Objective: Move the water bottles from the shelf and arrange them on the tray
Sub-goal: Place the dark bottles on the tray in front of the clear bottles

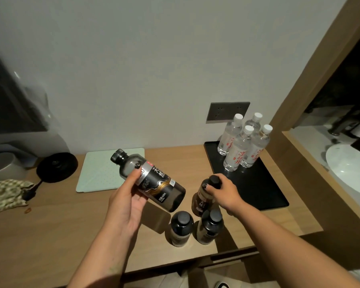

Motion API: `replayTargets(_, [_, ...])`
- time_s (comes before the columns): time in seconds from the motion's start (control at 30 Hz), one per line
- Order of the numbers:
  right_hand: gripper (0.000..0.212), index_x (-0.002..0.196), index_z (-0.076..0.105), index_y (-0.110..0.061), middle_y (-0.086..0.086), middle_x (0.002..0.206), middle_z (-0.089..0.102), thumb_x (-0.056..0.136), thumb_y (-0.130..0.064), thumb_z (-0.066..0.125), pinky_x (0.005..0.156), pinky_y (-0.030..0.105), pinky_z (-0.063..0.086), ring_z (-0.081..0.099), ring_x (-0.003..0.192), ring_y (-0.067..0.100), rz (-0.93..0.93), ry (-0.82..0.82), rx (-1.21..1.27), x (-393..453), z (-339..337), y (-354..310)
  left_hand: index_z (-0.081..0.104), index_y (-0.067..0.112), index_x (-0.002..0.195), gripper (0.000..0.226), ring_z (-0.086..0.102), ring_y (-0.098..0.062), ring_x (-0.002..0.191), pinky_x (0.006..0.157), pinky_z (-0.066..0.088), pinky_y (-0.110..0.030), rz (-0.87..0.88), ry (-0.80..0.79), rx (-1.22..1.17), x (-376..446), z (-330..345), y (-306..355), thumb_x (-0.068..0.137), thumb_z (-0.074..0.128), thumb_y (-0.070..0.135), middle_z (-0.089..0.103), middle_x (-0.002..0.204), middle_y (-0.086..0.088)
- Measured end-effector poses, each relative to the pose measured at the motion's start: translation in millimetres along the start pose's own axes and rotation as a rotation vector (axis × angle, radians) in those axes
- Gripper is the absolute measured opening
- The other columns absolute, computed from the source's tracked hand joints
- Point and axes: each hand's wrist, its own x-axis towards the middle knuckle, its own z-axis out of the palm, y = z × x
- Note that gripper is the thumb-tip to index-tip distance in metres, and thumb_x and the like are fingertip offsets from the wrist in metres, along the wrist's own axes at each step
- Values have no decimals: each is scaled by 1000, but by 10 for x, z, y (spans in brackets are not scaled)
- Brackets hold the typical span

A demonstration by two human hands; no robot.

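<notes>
My left hand [129, 196] holds a dark bottle with a black label [154, 181], tilted with its cap pointing up and left, above the wooden counter. My right hand [222, 192] grips the black cap of a second dark bottle [200, 202] that stands upright on the counter just left of the black tray [264, 190]. Two more dark bottles [182, 227] [210, 225] stand upright in front of it, near the counter's front edge. Several clear bottles with white caps [237, 150] stand grouped at the tray's far end.
A pale green mat [98, 171] lies on the wooden counter [50, 235] against the wall. A black kettle base [57, 167], a white cup [2, 165] and a checked cloth [6, 194] sit at the left. A white sink [351, 169] lies to the right beyond a wooden frame.
</notes>
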Motion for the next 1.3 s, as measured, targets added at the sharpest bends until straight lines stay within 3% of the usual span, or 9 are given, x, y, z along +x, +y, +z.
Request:
replayTargets(0.1, [27,113,58,-19,2,111,64,87,-17,65,83,32,51,60,105,19,-10,61,213,-34,-130,-7,56,9,118,47,64,-27,109,94,49,-40,-62,-17,-50,25,3,-12,75,69,24,66,116,-17])
replayTargets(0.3, [31,117,60,-16,9,114,67,87,-20,64,93,48,50,63,107,27,-3,141,786,-72,-515,-156,52,3,126,63,66,-34,107,99,47,-46,-237,-65,-128,93,193,-183,75,72,34,68,116,-20])
replayTargets(0.43, [31,115,62,-8,12,109,68,88,-24,62,80,40,52,65,102,28,-17,189,930,-86,-782,-225,51,2,126,64,67,-37,104,101,46,-49,-283,-97,-150,146,438,-348,75,73,34,68,114,-23])
replayTargets(0.6, [17,103,65,-16,-1,99,71,87,-18,65,80,35,53,67,95,17,-101,252,696,-67,-1198,-87,52,5,119,48,67,-35,105,99,48,-46,-278,-140,-38,188,855,-549,75,71,15,66,113,-25])
replayTargets(0.8, [29,103,72,-19,0,100,62,75,-18,78,86,23,40,57,96,13,-331,291,-108,283,-1772,312,64,6,112,62,70,-24,95,88,53,-37,-86,-253,524,448,1517,-1043,52,81,6,71,108,-17])
replayTargets(0.93, [33,109,72,-19,-6,98,64,77,-19,77,83,23,40,60,97,14,-278,183,-189,489,-2025,491,64,16,114,62,67,-18,98,85,52,-35,-46,-343,876,656,1678,-1438,58,83,1,72,108,-4])
replayTargets(1.07, [40,120,65,-21,-13,95,67,81,-16,73,75,9,38,59,85,-8,-269,-2,-217,792,-2287,644,65,17,116,68,68,-25,104,95,51,-50,-131,-353,938,926,1959,-1877,55,84,-7,72,111,-6])
replayTargets(1.17, [43,124,62,-21,-6,109,68,82,-17,72,81,15,39,61,100,8,-308,-89,-240,1037,-2427,740,67,15,115,67,66,-29,106,93,51,-54,-145,-297,936,1070,2127,-2146,56,80,-14,71,112,-9])
replayTargets(1.3, [43,124,62,-16,-1,119,65,83,-14,70,92,18,38,57,110,11,-421,-142,-237,1267,-2470,892,63,12,122,74,65,-32,106,87,55,-51,-127,-208,970,1222,2196,-2462,59,67,-27,71,112,-12])
